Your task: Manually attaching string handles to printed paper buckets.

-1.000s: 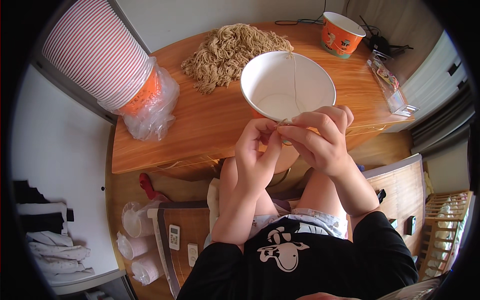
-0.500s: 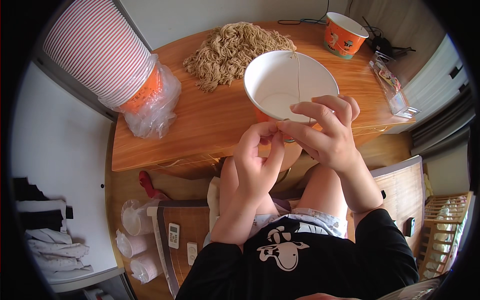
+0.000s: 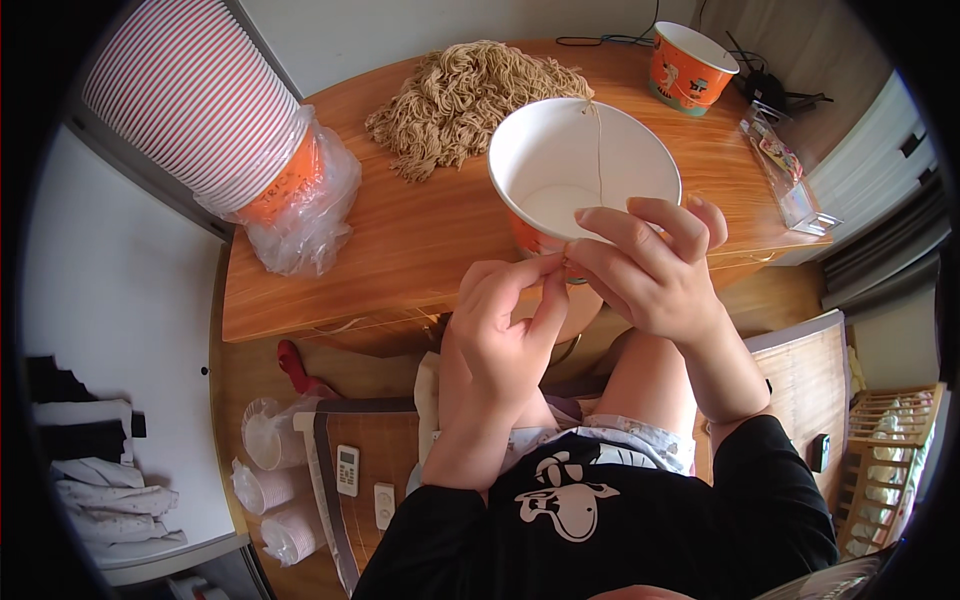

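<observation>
**Over the bucket's near rim, fingertips meet for close work**

And it's down to the fingertips! The left hand [image 3: 497,335] makes a tight pinch, thumb and forefinger tips together on what looks like a scrap of cord, other fingers curled. The right hand [image 3: 658,275] brings its forefinger to the same spot, its remaining fingers fanned loosely; its thumb is largely hidden, so I can't tell what it grips.

Just beyond stands the bucket [image 3: 535,165], white inside, upright at the front of the desk [image 3: 400,240]. At its far rim, the cord [image 3: 600,160] looks secured already, running down across the opening until the right hand hides it. Near side? Judging by those busy fingers, that fastening looks unfinished.

Now the surroundings: a tangled heap of yarn [image 3: 465,115] sits hard by the far-left rim, near enough perhaps to snag. A smaller-looking orange tub [image 3: 685,82] waits at the back right, and a tall stack of tubs [image 3: 190,110] leans at the left in clear plastic wrapping [image 3: 325,205]. Biggest obstacle to the view? The hands themselves, covering the near rim!
</observation>
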`<state>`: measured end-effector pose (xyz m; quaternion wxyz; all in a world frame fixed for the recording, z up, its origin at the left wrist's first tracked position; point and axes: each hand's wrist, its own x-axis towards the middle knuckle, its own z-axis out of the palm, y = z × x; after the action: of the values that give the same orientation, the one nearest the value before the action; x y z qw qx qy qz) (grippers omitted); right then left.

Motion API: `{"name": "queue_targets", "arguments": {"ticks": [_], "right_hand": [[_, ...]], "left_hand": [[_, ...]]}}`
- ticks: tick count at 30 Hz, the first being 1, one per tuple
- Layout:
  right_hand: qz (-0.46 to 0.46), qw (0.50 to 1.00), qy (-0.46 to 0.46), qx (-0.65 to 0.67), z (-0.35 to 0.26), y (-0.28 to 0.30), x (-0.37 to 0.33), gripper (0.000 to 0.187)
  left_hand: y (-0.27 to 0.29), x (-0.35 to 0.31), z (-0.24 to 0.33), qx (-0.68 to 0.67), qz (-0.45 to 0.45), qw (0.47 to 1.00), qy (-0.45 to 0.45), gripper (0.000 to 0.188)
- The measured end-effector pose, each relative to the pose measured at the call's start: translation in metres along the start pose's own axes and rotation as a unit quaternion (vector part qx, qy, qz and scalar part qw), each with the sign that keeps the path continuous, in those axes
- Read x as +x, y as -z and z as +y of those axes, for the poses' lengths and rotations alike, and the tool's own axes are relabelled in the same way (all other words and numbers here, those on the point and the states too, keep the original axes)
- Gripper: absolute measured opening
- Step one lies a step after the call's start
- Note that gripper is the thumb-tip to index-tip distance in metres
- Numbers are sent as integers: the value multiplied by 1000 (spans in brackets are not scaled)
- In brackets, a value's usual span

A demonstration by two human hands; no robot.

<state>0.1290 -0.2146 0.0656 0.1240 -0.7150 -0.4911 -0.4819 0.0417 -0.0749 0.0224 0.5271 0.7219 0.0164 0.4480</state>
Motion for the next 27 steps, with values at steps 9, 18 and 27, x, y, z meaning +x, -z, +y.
{"name": "queue_targets", "arguments": {"ticks": [9, 18, 27], "right_hand": [[-39, 998, -26, 29, -1, 1, 3, 11], [-27, 997, -37, 61, 1, -1, 3, 14], [-17, 996, -28, 86, 4, 1, 5, 18]], "left_hand": [[-4, 4, -13, 175, 81, 959, -207, 27], [-9, 2, -19, 156, 97, 965, -185, 32], [-4, 4, -15, 156, 55, 966, -201, 26]]}}
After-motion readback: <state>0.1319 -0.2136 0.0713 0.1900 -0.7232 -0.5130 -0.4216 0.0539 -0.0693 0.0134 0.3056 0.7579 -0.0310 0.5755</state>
